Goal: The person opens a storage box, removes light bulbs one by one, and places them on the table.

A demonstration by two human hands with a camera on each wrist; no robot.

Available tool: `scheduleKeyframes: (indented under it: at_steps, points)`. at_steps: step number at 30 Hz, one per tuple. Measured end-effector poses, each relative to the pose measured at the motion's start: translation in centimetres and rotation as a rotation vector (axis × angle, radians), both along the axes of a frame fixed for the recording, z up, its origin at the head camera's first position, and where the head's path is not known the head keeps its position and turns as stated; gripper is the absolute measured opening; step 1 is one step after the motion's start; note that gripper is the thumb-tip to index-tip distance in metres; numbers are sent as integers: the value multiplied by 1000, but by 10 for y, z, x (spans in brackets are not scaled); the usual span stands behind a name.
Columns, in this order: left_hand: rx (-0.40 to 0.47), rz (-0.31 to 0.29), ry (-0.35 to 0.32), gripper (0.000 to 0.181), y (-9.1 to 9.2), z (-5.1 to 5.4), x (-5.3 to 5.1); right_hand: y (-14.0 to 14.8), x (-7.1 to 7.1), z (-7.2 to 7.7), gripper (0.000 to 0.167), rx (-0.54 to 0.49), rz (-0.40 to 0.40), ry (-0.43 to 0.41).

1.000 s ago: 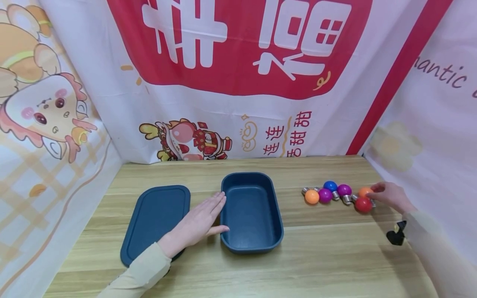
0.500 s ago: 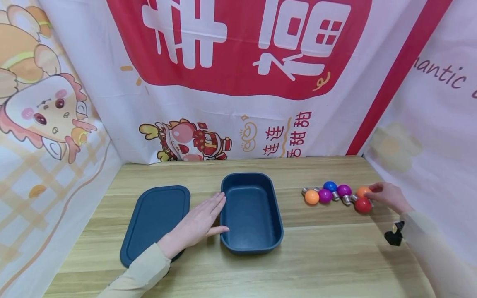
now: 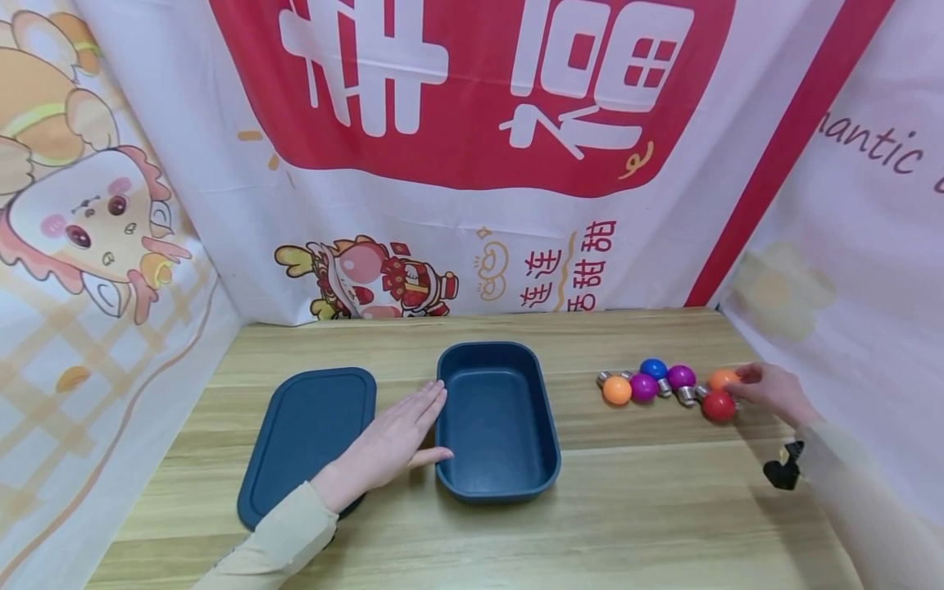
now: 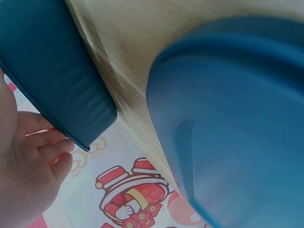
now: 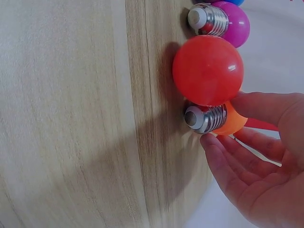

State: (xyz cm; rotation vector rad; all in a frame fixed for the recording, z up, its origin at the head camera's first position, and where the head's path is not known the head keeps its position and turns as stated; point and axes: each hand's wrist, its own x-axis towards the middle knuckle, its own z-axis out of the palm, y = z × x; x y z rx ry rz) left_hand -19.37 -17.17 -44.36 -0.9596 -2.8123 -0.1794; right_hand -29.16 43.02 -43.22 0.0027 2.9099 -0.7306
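Note:
My left hand (image 3: 387, 442) lies along the left wall of a dark blue box (image 3: 490, 434), fingers straight and touching its rim, thumb over the edge. In the left wrist view the fingertips meet the box wall. At the far right, my right hand (image 3: 774, 392) pinches an orange light bulb (image 3: 724, 378) between thumb and fingers; the right wrist view shows its metal screw base (image 5: 206, 118) lying near the tabletop. Right beside it lies a red light bulb (image 3: 718, 405), partly covering the orange one in the right wrist view.
To the left of the red bulb lie two purple bulbs (image 3: 682, 376), a blue bulb (image 3: 653, 371) and another orange bulb (image 3: 617, 390). A dark blue lid (image 3: 313, 434) lies flat left of the box. Printed cloth (image 3: 472, 180) hangs behind the wooden table (image 3: 619, 516).
My right hand shifts very slightly around the orange bulb at the right end. The left hand, box and lid stay where they were.

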Motion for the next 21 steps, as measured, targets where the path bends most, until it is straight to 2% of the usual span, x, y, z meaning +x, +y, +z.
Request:
scheduleKeyframes:
  at_steps: [21]
  points:
    - [-2, 7, -17, 89, 0, 0, 0, -1, 0, -2, 66, -19, 4, 1]
